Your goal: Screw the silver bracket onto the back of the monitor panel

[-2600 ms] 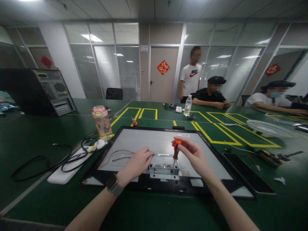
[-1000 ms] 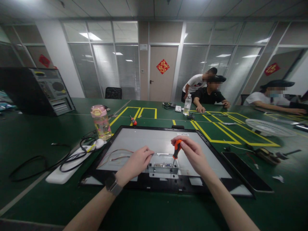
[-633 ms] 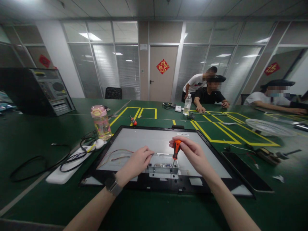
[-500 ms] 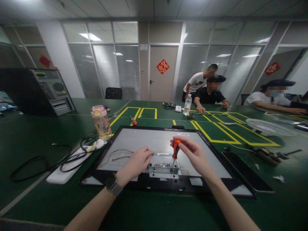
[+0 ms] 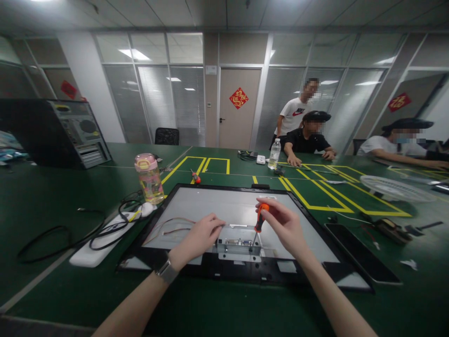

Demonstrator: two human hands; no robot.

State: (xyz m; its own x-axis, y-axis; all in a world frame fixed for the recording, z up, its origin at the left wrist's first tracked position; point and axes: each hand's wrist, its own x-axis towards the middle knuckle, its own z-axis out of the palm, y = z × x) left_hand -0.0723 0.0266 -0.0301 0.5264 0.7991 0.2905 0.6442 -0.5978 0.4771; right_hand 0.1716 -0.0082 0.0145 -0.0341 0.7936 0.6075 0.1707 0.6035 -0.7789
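An opened monitor panel (image 5: 196, 199) with a black frame lies on the green table, its grey metal back facing up. Near its front edge sits a metal bracket (image 5: 231, 257) with a row of connector ports. My left hand (image 5: 205, 232) is closed, its fingertips pressed at the bracket's left end; the thumb side is partly hidden. A screwdriver (image 5: 260, 221) with an orange and black handle is pinched in my right hand (image 5: 286, 224). The shaft leans slightly, tip down at the bracket's right end. Thin wires (image 5: 168, 220) lie on the panel left of my left hand.
On the left are a white power strip (image 5: 101, 238) with black cables, a pink-lidded bottle (image 5: 149, 180) and a computer case (image 5: 52, 133). A second screwdriver (image 5: 196, 178) lies behind the panel. Right of it rests a black phone-like slab (image 5: 361, 252). Other people sit and stand across the table.
My right hand and the screwdriver tilt a little more to the right, tip still at the bracket. My left hand keeps its place. The standing person across the table has straightened up.
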